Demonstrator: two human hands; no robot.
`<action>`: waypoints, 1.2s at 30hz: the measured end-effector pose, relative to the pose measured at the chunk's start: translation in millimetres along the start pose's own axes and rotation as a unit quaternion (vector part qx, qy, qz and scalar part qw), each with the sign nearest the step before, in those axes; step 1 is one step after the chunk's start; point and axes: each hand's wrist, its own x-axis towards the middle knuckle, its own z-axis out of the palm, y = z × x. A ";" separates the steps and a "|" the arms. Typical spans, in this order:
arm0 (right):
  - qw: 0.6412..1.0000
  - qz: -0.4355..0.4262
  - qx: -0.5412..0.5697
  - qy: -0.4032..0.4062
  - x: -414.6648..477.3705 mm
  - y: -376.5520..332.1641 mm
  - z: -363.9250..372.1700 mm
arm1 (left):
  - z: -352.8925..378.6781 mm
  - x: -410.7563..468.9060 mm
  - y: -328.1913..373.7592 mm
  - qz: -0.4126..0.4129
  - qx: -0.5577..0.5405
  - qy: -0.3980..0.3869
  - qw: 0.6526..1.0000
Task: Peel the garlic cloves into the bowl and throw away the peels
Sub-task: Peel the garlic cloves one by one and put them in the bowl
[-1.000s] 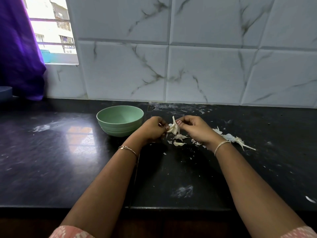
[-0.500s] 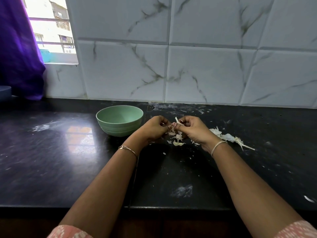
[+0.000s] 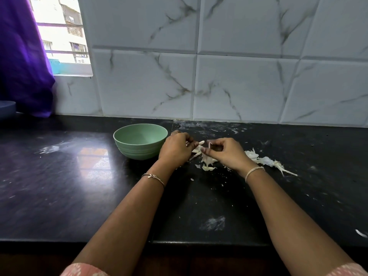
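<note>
Just right of the green bowl point(image 3: 137, 152), above the worktop point(image 3: 79, 176), the 2 hands meet: the left hand point(image 3: 176, 149) pinches a garlic clove point(image 3: 197, 146) steady while the right hand point(image 3: 225, 151) pinches its skin to strip it. Peels point(image 3: 258, 159) lie together beneath, probably for easy binning.

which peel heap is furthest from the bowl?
The strung-out heap right of the right hand; the other heap lies between it and the left hand, nearer the bowl.
</note>
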 end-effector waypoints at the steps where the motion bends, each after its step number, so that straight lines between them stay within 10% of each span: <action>1: 1.000 -0.004 0.006 0.009 -0.4 -1.1 -0.2 | -0.2 -0.4 0.8 0.000 0.000 0.008 1.000; 8: 0.995 0.000 0.094 0.022 0.2 -8.1 0.4 | 3.5 -1.1 6.1 -0.038 -0.163 -0.064 0.984; 18: 0.980 0.004 0.174 0.091 1.6 -8.6 -0.3 | -1.4 -10.8 21.0 -0.144 -0.482 -0.167 0.848; 25: 0.941 0.018 0.336 0.042 -4.5 -18.0 0.1 | 1.5 -10.9 21.7 -0.158 -0.479 -0.155 0.849; 36: 0.949 -0.028 0.301 0.093 -3.1 -18.1 8.8 | 8.3 -10.6 21.0 -0.147 -0.448 -0.149 0.869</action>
